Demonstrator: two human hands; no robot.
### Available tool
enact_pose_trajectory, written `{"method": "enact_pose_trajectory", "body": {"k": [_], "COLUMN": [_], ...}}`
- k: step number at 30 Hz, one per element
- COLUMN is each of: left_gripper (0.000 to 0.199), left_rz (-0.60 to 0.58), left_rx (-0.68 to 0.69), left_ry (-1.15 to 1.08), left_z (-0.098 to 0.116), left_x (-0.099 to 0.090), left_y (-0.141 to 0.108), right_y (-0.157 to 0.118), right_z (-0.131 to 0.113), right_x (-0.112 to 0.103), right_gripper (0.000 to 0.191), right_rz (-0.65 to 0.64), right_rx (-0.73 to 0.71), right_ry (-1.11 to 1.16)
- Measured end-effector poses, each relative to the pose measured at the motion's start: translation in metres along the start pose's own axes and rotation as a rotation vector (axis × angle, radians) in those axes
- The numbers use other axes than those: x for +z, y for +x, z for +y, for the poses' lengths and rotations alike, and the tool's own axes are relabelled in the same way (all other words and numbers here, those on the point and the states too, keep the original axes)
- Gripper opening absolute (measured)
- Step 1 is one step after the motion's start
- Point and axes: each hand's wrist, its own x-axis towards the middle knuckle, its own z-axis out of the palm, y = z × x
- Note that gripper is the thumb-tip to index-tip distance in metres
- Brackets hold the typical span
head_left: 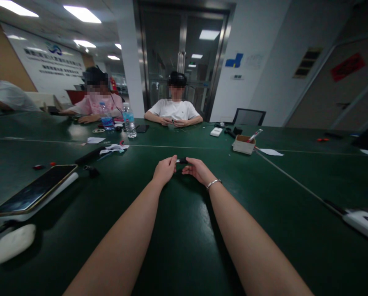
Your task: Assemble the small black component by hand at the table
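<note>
A small object [181,160], black on its right part and silvery at its left end, is held level between my two hands above the green table [184,230]. My left hand [166,169] pinches the silvery end between thumb and fingers. On the black part, my right hand [198,169] closes its thumb and index finger, with the other fingers curled below. A silver bracelet [214,183] circles my right wrist. What exactly the small object is cannot be made out.
At left lie a phone [36,190] on a white box and a pale lump [14,243]. Farther off stand two bottles [129,120] and a small box [244,145]. A white device [364,222] is at right. Several people sit across the table.
</note>
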Motion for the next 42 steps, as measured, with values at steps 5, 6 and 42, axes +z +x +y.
{"method": "enact_pose_trajectory", "body": {"k": [5,6,42], "left_gripper": [0.059,0.058,0.054], "left_rz": [-0.001,-0.004,0.003], "left_rx": [-0.038,-0.044,-0.017], "left_ry": [-0.007,-0.011,-0.052], "left_z": [-0.001,-0.001,-0.007], "left_x": [0.0,0.001,0.004], "left_y": [0.001,0.001,0.005], "right_y": [0.0,0.0,0.003], "right_z": [0.001,0.001,0.005], "right_x": [-0.001,-0.001,-0.007], "right_gripper": [0.011,0.011,0.006], "right_rz": [0.006,0.01,0.003], "right_rx": [-0.008,-0.01,-0.052], "right_ry": [-0.002,0.006,0.014]}}
